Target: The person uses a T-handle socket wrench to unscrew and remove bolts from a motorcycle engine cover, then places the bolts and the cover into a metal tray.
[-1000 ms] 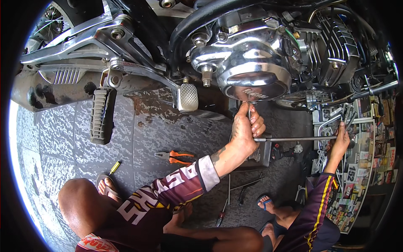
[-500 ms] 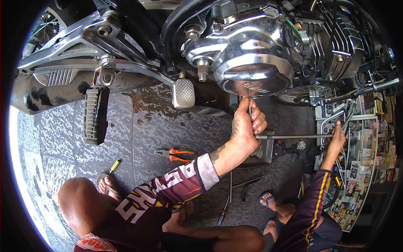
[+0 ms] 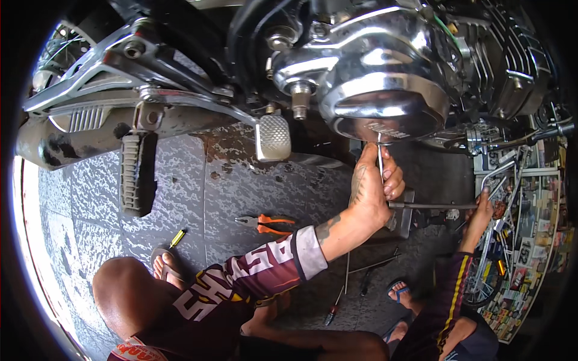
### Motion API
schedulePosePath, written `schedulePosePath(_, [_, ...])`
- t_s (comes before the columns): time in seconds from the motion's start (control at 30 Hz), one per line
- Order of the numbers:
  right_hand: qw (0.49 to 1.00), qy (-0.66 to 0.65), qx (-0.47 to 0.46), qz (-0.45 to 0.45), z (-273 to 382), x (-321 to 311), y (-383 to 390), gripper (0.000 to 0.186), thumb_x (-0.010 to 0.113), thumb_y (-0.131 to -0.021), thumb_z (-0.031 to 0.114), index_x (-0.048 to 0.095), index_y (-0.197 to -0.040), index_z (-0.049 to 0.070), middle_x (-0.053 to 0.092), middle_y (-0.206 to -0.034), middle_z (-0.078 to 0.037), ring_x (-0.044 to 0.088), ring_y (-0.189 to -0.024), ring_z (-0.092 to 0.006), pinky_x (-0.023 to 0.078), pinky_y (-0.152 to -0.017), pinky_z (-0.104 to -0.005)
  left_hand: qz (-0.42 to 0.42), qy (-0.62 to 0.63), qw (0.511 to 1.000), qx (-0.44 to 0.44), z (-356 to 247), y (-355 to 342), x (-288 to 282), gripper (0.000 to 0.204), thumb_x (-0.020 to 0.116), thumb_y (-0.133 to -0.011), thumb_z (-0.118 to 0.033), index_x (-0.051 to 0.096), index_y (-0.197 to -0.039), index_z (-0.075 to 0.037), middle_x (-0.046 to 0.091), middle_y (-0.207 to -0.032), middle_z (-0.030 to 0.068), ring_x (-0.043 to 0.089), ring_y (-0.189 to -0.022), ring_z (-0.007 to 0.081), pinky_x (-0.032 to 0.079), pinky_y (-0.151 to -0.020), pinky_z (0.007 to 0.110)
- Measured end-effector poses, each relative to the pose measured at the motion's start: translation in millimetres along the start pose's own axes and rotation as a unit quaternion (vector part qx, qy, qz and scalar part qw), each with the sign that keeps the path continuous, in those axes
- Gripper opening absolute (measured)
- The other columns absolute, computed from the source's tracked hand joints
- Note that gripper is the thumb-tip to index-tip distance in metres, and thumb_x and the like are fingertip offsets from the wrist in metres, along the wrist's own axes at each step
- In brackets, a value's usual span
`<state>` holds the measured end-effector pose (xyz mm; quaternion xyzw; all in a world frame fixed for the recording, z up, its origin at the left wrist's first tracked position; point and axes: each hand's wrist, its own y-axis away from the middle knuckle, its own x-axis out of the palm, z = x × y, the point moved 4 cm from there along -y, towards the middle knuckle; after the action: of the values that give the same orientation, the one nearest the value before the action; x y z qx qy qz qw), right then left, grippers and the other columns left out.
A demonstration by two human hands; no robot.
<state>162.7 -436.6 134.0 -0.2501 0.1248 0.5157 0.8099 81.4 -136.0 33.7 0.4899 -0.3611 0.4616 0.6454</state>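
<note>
My right hand [image 3: 480, 212] enters on a dark sleeve with a yellow stripe from the lower right. Its fingers are closed on the end of a long dark metal bar [image 3: 432, 206]. The bar's other end lies by a co-worker's tattooed wrist; whether it touches is hard to tell. That co-worker's hand [image 3: 376, 180], on the arm of the person at lower left, grips a thin steel rod [image 3: 380, 160]. The rod stands upright against the underside of the motorcycle's round chrome engine cover [image 3: 385, 90]. My left hand is out of view.
A black footpeg [image 3: 135, 171] and a metal pedal [image 3: 274, 137] hang at left. Orange-handled pliers [image 3: 271, 224], a yellow-handled screwdriver [image 3: 177, 238] and another screwdriver [image 3: 330, 314] lie on the floor. Sandaled feet [image 3: 397, 293] are near. A printed panel [image 3: 533, 253] with tools stands at right.
The view has shifted, so the motorcycle, floor tools and co-worker sit further right in the picture. My right hand stays on the bar, now nearer the co-worker's hand in the picture.
</note>
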Motion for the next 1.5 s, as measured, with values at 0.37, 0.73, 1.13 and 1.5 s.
schedulePosePath(0.37, [0.98,-0.066,0.186,0.024,-61.5,5.1,63.0,0.04,0.064,-0.083,0.044,0.044,-0.065,0.014,0.036,-0.048,0.007,0.031,-0.035,-0.0027,0.02,-0.031,-0.02,0.07,-0.062,0.995,-0.04,-14.8,-11.1,-11.8,0.03,0.04,-0.095,-0.031,0.053,-0.078,-0.01,0.036,-0.051,-0.0013,0.03,-0.037,0.0093,0.024,-0.033,0.024])
schedulePosePath(0.73, [0.979,0.027,0.181,0.085,-88.8,28.3,31.5,0.04,0.062,-0.084,0.04,0.051,-0.06,0.009,0.041,-0.047,0.004,0.032,-0.036,-0.0065,0.022,-0.034,-0.0254,0.077,-0.116,0.99,-0.01,-11.1,-19.5,-12.1,0.031,0.034,-0.096,-0.024,0.048,-0.077,-0.005,0.036,-0.056,0.0013,0.028,-0.038,0.0101,0.022,-0.032,0.025])
schedulePosePath(1.13, [0.977,-0.026,0.194,0.086,-111.7,57.2,20.9,0.041,0.061,-0.082,0.042,0.052,-0.063,0.006,0.041,-0.048,0.002,0.036,-0.039,-0.0092,0.026,-0.038,-0.0285,0.089,-0.128,0.988,0.007,-11.3,-18.2,0.9,0.03,0.033,-0.096,-0.021,0.047,-0.077,-0.002,0.034,-0.057,0.0021,0.027,-0.039,0.0101,0.021,-0.033,0.024])
schedulePosePath(1.5, [0.978,-0.099,0.168,0.079,-129.0,73.2,25.4,0.04,0.064,-0.081,0.042,0.044,-0.065,0.01,0.03,-0.045,0.008,0.023,-0.033,-0.0027,0.014,-0.032,-0.023,0.122,-0.169,0.978,-0.014,-15.0,-20.2,0.8,0.029,0.035,-0.095,-0.019,0.048,-0.079,0.001,0.037,-0.059,0.0026,0.027,-0.04,0.0092,0.021,-0.033,0.023])
